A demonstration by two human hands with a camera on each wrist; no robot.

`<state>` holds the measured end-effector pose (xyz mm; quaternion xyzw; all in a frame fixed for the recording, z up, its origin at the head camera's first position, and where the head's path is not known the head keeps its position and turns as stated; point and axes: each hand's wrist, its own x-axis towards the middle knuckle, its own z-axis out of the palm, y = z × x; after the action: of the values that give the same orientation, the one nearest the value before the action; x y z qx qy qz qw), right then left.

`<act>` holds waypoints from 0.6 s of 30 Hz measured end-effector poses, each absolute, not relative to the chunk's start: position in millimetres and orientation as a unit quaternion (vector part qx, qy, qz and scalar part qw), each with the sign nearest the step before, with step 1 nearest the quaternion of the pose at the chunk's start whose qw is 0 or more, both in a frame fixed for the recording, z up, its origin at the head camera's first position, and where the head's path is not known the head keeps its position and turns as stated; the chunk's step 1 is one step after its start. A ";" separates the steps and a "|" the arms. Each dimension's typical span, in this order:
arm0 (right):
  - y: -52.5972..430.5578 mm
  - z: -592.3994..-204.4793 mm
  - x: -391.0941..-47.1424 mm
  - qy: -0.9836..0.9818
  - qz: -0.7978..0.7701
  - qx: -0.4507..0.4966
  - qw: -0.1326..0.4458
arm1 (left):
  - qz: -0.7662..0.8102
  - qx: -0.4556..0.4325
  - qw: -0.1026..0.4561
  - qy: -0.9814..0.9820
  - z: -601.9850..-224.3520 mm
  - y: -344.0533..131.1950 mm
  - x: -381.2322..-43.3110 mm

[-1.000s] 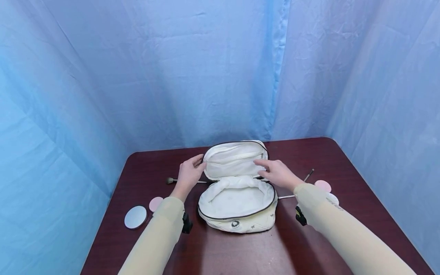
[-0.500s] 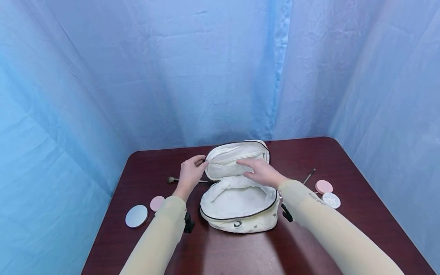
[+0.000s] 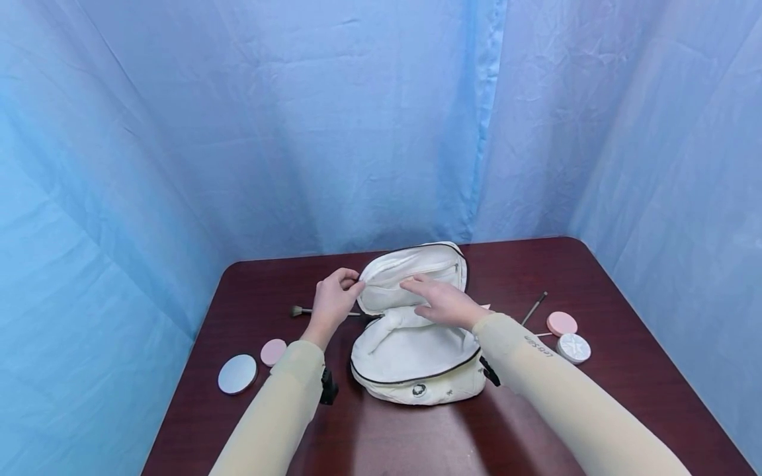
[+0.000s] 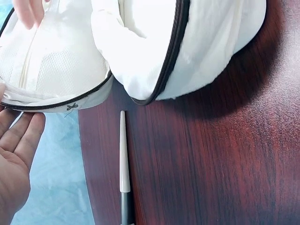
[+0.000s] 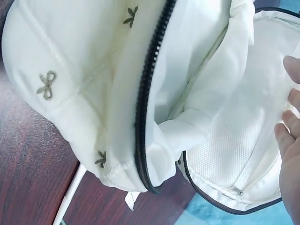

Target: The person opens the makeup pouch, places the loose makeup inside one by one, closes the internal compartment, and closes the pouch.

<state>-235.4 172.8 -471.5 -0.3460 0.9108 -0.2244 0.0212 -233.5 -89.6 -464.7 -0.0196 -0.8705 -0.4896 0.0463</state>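
Note:
A white quilted makeup bag (image 3: 419, 389) with dark zipper edging sits unzipped on the table, its lid (image 3: 448, 259) folded back away from me. My left hand (image 3: 333, 301) pinches the lid's left edge; in the left wrist view the fingers (image 4: 29, 136) lie under the rim and the thumb is mostly cut off. Over the lid's inner side, my right hand (image 3: 448, 304) reaches with extended fingers, near the mesh pocket (image 5: 234, 145) and its zipper pull (image 5: 237, 191). Whether those fingers touch the lining is unclear. The white interior (image 3: 411, 350) shows no contents.
Left of the bag lie a makeup brush (image 3: 297, 311), a pink round compact (image 3: 273, 352) and a white round one (image 3: 237, 374). To the right are a thin brush (image 3: 534, 308), a pink compact (image 3: 562, 323) and a white star-patterned compact (image 3: 574, 348). Blue curtains (image 3: 369, 132) surround the table.
My right hand has moved left across the lid, from its right side toward its middle. The bag has shifted slightly right. My left hand keeps its grip on the lid's edge.

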 end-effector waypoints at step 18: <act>180.0 -470.8 -227.3 0.956 -0.021 -0.282 -0.080 | -0.428 -0.037 0.075 -0.900 -466.0 -85.3 -232.5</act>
<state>-227.3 180.0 -470.8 -0.2820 0.9558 -0.0214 -0.0799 -232.5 -85.3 -466.0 -0.0370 -0.9002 -0.4275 0.0745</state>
